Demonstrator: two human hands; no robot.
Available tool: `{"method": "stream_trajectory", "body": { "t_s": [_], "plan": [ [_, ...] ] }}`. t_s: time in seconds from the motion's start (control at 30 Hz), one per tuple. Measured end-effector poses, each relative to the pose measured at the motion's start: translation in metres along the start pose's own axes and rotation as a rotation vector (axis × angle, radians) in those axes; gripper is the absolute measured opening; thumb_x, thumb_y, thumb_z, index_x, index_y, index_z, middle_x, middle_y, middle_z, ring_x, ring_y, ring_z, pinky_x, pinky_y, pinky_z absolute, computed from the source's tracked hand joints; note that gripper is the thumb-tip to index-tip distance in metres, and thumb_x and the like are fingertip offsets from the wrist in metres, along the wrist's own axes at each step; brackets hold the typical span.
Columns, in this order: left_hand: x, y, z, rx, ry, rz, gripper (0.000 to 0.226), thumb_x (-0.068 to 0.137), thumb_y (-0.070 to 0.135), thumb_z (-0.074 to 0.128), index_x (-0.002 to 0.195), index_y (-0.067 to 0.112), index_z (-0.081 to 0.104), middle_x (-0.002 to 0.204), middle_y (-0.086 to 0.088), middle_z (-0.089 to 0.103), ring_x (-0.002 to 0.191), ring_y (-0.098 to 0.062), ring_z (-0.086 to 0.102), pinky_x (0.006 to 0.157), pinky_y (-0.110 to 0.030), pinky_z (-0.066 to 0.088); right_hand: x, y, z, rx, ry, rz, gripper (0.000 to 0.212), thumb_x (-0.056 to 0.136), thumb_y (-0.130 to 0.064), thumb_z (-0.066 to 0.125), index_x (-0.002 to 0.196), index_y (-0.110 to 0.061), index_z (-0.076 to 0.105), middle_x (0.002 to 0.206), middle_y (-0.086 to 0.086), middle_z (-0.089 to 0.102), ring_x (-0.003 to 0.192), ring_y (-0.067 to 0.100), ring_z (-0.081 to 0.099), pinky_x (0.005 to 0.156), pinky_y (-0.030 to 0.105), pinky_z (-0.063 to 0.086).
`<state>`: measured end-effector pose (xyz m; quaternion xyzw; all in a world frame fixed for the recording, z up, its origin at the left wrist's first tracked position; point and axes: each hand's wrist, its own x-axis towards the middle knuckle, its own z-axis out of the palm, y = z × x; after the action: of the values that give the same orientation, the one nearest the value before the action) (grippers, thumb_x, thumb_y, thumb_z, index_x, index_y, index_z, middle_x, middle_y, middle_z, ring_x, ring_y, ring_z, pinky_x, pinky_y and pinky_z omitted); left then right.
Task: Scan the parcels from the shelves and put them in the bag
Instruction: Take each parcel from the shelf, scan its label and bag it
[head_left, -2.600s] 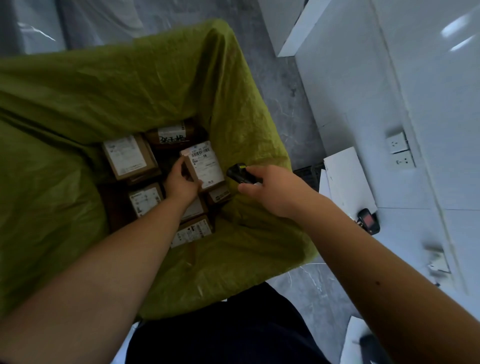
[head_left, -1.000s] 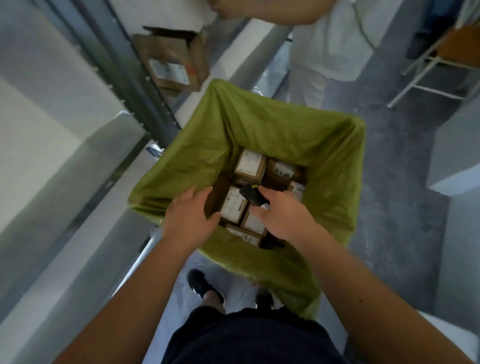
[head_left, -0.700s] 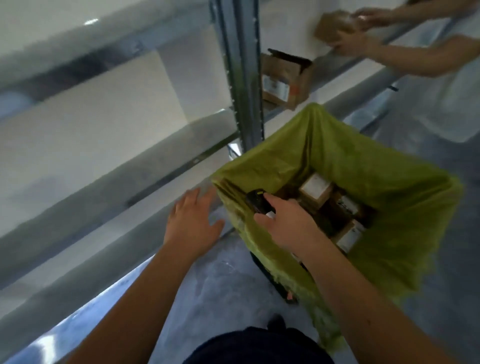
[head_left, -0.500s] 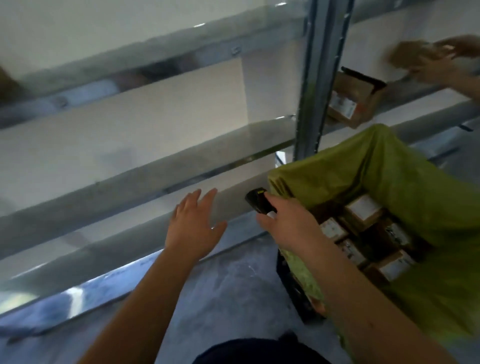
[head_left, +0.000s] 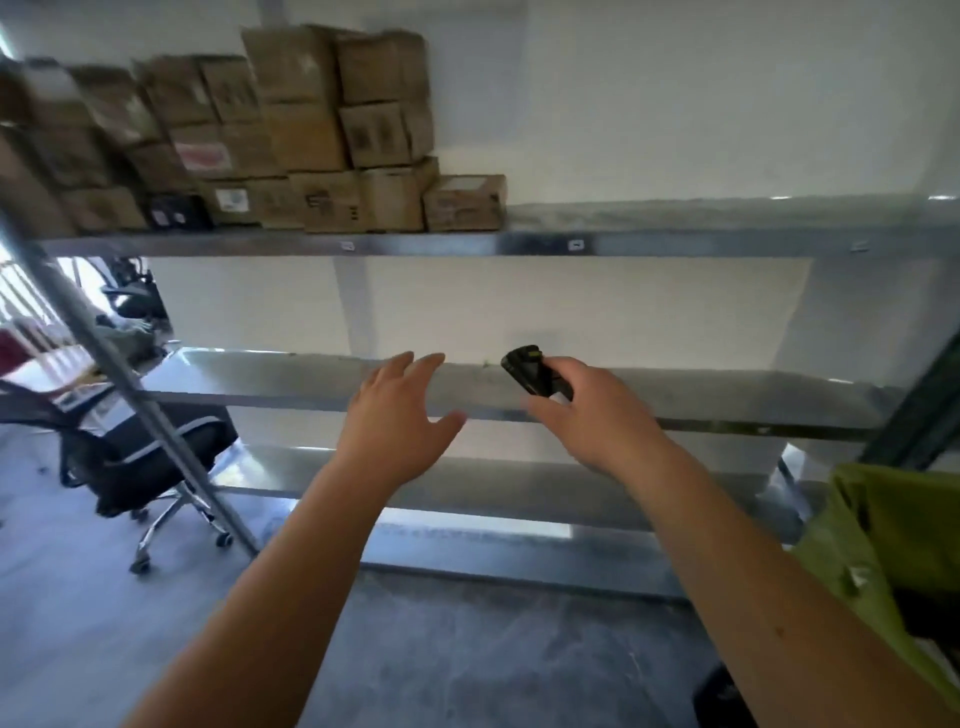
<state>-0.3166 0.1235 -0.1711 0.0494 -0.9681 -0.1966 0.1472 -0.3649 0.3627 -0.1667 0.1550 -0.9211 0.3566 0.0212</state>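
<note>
Overhead, brown parcels (head_left: 311, 135) crowd the steel shelf (head_left: 675, 241); grey floor (head_left: 467, 649) below.

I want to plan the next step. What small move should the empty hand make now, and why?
Probably raise the left hand, open and empty, to the end parcel on the top shelf; the right hand already holds the scanner.

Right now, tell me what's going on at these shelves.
A person faces the metal shelving. The right hand grips a black handheld scanner; the left hand is open and holds nothing. Cardboard parcels are stacked on the upper shelf, untouched. The green bag stands at the right edge.
</note>
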Motion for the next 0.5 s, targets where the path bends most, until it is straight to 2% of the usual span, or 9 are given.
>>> {"method": "stream_trajectory", "body": {
  "t_s": [0.1, 0.23, 0.33, 0.5],
  "plan": [
    [0.01, -0.028, -0.045, -0.05, 0.072, -0.005, 0.074, 0.09, 0.053, 0.072, 0.156, 0.037, 0.042, 0.16, -0.002, 0.043, 0.146, -0.029, 0.038, 0.118, -0.049, 0.037, 0.019, -0.05, 0.009, -0.01, -0.003, -0.06, 0.056, 0.091, -0.058, 0.061, 0.143, -0.04, 0.051, 0.124, -0.001, 0.064, 0.098, 0.02, 0.063, 0.087, 0.044, 0.056],
    [0.029, -0.048, -0.088, -0.006, 0.143, 0.011, 0.073, 0.09, 0.057, 0.07, 0.155, 0.039, 0.042, 0.16, 0.002, 0.044, 0.144, -0.028, 0.041, 0.114, -0.051, 0.04, 0.044, -0.096, 0.009, -0.029, 0.029, -0.11, 0.057, 0.091, -0.057, 0.061, 0.144, -0.037, 0.051, 0.124, -0.001, 0.064, 0.098, 0.018, 0.061, 0.081, 0.04, 0.054],
    [0.049, -0.056, -0.107, -0.018, 0.151, 0.027, 0.075, 0.09, 0.056, 0.071, 0.157, 0.037, 0.041, 0.162, 0.004, 0.042, 0.146, -0.026, 0.039, 0.115, -0.048, 0.039, 0.064, -0.116, 0.001, -0.069, 0.049, -0.139, 0.057, 0.09, -0.059, 0.059, 0.143, -0.038, 0.051, 0.122, -0.002, 0.064, 0.096, 0.017, 0.061, 0.082, 0.041, 0.056],
    [0.09, -0.06, -0.117, -0.067, 0.172, 0.074, 0.076, 0.09, 0.055, 0.072, 0.157, 0.035, 0.042, 0.16, 0.002, 0.044, 0.146, -0.025, 0.041, 0.113, -0.043, 0.039, 0.105, -0.127, -0.017, -0.12, 0.059, -0.15, 0.054, 0.091, -0.061, 0.06, 0.141, -0.04, 0.053, 0.128, -0.004, 0.065, 0.106, 0.018, 0.063, 0.087, 0.041, 0.055]
  ]
}}
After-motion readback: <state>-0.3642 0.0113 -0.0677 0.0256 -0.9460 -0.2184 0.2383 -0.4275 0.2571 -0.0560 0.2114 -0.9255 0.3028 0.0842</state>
